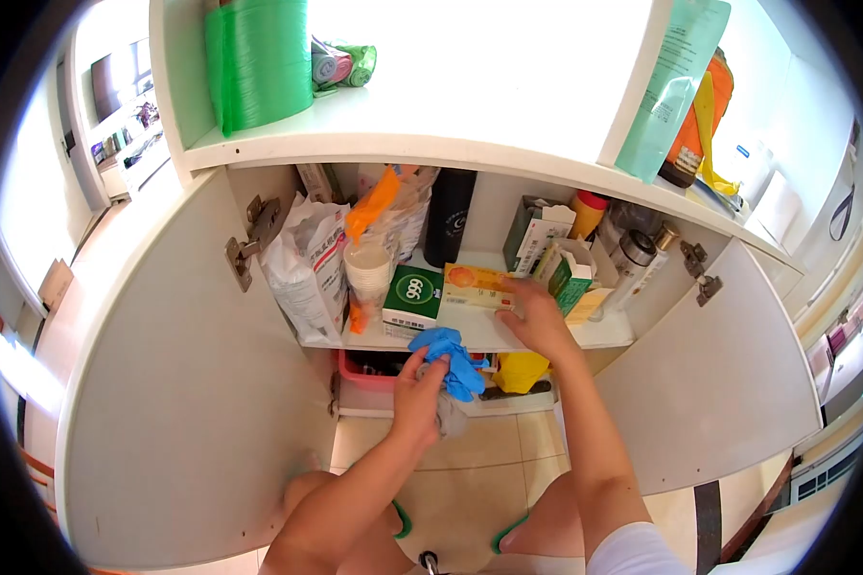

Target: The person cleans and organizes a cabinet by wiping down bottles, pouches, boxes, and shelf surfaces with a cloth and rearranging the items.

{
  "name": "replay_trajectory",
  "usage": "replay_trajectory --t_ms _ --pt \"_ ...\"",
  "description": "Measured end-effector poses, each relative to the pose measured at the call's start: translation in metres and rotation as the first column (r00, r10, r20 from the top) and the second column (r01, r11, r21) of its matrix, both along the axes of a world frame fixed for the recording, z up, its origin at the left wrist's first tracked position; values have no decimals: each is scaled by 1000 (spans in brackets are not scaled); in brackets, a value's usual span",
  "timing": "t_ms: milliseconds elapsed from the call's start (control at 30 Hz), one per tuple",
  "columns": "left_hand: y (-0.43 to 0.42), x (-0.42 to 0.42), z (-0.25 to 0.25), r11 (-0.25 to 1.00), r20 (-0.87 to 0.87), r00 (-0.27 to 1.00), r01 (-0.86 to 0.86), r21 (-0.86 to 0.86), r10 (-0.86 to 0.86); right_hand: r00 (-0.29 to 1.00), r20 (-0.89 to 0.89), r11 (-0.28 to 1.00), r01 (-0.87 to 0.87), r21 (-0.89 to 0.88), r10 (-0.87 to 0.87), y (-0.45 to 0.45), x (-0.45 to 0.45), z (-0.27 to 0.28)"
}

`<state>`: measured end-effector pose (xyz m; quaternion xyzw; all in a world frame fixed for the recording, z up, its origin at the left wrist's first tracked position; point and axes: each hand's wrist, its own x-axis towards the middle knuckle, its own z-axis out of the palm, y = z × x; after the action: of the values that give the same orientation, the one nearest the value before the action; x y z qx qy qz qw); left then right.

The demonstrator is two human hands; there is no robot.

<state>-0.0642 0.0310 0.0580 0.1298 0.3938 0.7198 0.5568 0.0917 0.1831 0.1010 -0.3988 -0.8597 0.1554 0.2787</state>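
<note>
The hands are apart: the left hand (422, 391) clamps blue gloves (451, 362) below the green-and-white box (413, 299); the right hand (537, 321), partly open, touches the orange box (476, 286) beside it.

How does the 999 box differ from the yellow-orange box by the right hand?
The 999 box is green and white; the yellow-orange box is not. The 999 box looks chunky, the yellow-orange box long and slim. Only the latter is at the right hand's fingers. Both share a shelf.
</note>
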Motion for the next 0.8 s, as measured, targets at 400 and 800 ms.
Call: replay_trajectory --t_ms 400,800 --pt "4 5 3 998 17 999 51 43 -52 840 515 967 -47 -252 175 66 -46 9" --pt "6 9 1 995 -21 995 101 8 -101 968 -249 995 -29 -91 5 0 6 -8"
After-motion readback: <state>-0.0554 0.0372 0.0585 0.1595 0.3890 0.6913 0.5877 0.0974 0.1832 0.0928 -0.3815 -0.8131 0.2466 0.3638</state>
